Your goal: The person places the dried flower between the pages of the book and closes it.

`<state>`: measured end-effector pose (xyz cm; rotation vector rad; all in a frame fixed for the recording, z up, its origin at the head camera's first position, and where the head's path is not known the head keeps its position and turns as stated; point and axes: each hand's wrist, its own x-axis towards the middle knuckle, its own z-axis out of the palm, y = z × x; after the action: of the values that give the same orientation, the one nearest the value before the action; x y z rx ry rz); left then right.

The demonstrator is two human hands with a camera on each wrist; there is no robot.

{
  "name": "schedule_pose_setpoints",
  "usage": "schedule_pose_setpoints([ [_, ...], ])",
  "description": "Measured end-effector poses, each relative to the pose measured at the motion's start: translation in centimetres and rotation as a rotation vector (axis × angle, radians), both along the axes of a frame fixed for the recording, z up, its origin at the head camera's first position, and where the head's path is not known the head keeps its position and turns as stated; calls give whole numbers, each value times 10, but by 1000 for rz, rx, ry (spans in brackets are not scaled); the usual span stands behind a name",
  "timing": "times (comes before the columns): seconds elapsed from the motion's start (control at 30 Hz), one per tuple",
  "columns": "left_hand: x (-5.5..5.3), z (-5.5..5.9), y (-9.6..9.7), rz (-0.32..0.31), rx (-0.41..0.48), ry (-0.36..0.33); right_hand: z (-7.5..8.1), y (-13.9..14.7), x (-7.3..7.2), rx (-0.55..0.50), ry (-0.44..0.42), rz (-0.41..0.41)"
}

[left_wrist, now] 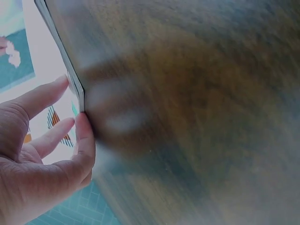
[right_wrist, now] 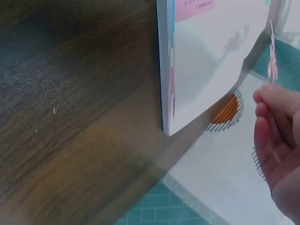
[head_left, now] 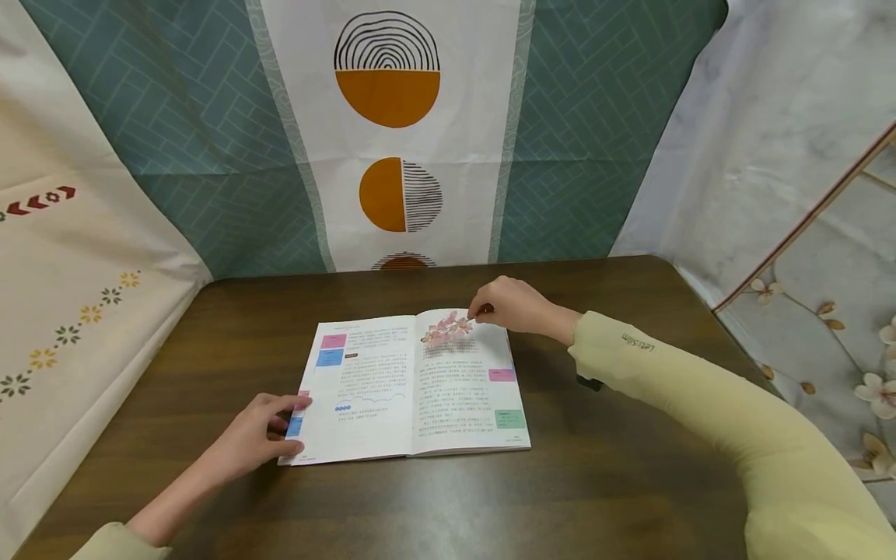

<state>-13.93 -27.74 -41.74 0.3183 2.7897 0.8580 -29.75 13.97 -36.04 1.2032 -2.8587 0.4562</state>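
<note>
An open book (head_left: 371,389) lies on the table, its pages printed with text and coloured boxes. My left hand (head_left: 255,435) holds its left edge, with thumb and fingers at the page margin; the left wrist view shows the fingertips (left_wrist: 83,123) right at the book's edge. Above the top of the right page, my right hand (head_left: 514,305) pinches a flat pink flower-shaped bookmark (head_left: 448,330) by one end. Seen edge-on in the right wrist view, the bookmark (right_wrist: 273,61) is thin and stands clear of the page, casting a shadow on the text.
The brown wooden table (head_left: 595,467) extends around the book on all sides. Behind it hangs a green and white patterned cloth (head_left: 420,140). Light floral cloths hang at the left and right.
</note>
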Motion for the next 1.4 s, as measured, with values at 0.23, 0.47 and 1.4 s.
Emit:
schedule_pose_setpoints([
  [0.23, -1, 1, -1, -6, -11, -12, -7, -13, -10, 48, -89, 140],
  [0.47, 0, 5, 2, -8, -15, -4, -15, -22, -24, 49, -118, 152],
  [1.4, -2, 7, 9, 43, -112, -37, -33, -22, -29, -7, -273, 129],
])
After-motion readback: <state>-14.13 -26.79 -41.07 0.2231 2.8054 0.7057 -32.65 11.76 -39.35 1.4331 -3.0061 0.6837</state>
